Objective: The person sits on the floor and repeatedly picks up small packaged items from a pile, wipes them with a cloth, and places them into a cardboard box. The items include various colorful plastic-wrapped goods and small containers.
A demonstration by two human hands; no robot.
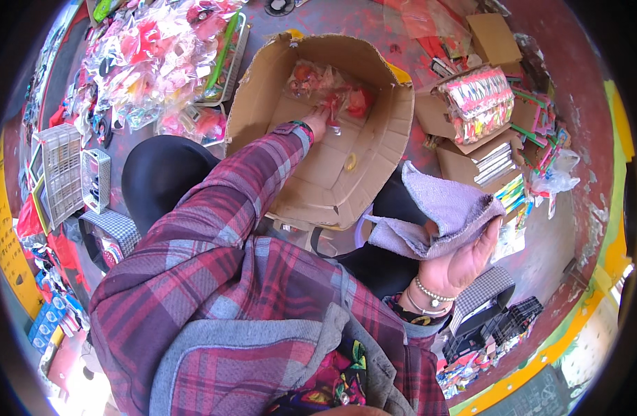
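Observation:
A large open cardboard box (374, 149) stands between my knees. My left hand (317, 123) reaches down into it, its fingers closed at the edge of a clear plastic packet (334, 109) with something red inside; the fingertips are partly hidden. More clear packets with pink and red contents (308, 78) lie at the box's far side. A small yellowish thing (350, 162) rests on its bottom. Right of the box, my right hand (464, 258) holds a lavender cloth (446, 201), palm turned up, with the cloth bunched between thumb and fingers.
At the far left, a heap of plastic-wrapped small goods (152, 55) spills over a white basket (236, 59). Small cartons with packaged goods (474, 104) crowd the right. White wire baskets (60, 170) stand at the left, and a black crate (516, 320) at the lower right.

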